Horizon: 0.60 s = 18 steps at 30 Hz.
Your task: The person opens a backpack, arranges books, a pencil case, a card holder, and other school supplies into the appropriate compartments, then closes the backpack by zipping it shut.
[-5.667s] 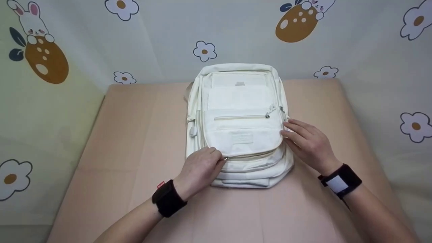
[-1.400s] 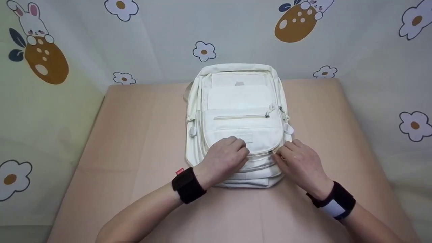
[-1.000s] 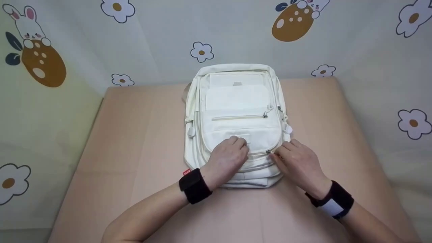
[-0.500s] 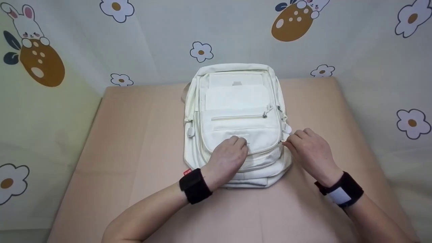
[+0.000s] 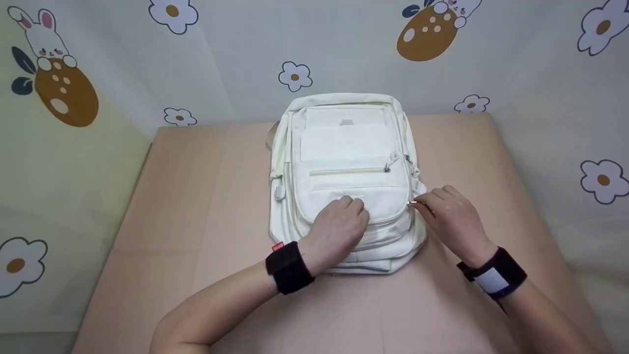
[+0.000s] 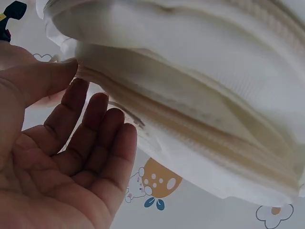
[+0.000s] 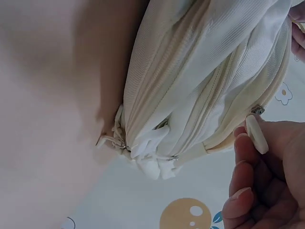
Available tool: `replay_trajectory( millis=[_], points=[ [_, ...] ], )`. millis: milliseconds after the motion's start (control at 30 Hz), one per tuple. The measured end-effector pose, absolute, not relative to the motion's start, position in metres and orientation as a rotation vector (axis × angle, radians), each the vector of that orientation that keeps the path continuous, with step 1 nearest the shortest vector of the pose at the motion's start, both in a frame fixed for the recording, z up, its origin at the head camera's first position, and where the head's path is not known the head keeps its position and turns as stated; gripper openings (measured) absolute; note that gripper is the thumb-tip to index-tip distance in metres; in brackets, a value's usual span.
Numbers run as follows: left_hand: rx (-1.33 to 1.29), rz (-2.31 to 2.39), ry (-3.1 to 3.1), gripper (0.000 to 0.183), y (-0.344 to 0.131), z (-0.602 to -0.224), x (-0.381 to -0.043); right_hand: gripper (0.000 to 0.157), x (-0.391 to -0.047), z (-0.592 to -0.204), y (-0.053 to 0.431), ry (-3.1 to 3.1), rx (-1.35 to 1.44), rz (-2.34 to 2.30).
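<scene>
A cream backpack lies with its front up on the table. My left hand is at the lower front pocket, and in the left wrist view its thumb and forefinger pinch the zip edge of that pocket. The pocket gapes there, showing pale lining. At the bag's right side, my right hand pinches the zipper pull, a cream tab, between thumb and forefinger. The metal slider sits just beyond the fingertips in the right wrist view. The left hand hides part of the pocket in the head view.
The table has a pinkish-beige cover. Patterned cloth with flowers and rabbits hangs behind and at both sides. A second zip with its own pull crosses the bag's front. White buckles hang at its sides.
The zipper slider has travelled from the pocket's lower left, along its lower edge, to the right side and slightly up. My left hand moved right to the pocket's middle; the right hand took the pull.
</scene>
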<state>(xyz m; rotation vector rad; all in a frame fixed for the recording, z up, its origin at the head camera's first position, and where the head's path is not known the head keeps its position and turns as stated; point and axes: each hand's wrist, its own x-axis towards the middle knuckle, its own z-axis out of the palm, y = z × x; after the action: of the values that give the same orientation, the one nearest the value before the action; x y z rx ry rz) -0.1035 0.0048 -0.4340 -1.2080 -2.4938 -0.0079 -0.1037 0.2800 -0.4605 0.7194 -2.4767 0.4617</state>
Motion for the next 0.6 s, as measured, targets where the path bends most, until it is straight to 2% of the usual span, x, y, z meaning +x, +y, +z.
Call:
replay_trajectory(
  millis=[233, 600],
  points=[
    [-1.29, 0.062, -2.481, 0.004, 0.037, -0.424, -0.102, 0.012, -0.103, -0.461, 0.28, -2.478, 0.699, 0.414],
    [-1.229, 0.253, -2.588, 0.009, 0.061, -0.431, -0.109, 0.013, -0.104, -0.461, 0.281, -2.485, 0.712, 0.386]
  ],
)
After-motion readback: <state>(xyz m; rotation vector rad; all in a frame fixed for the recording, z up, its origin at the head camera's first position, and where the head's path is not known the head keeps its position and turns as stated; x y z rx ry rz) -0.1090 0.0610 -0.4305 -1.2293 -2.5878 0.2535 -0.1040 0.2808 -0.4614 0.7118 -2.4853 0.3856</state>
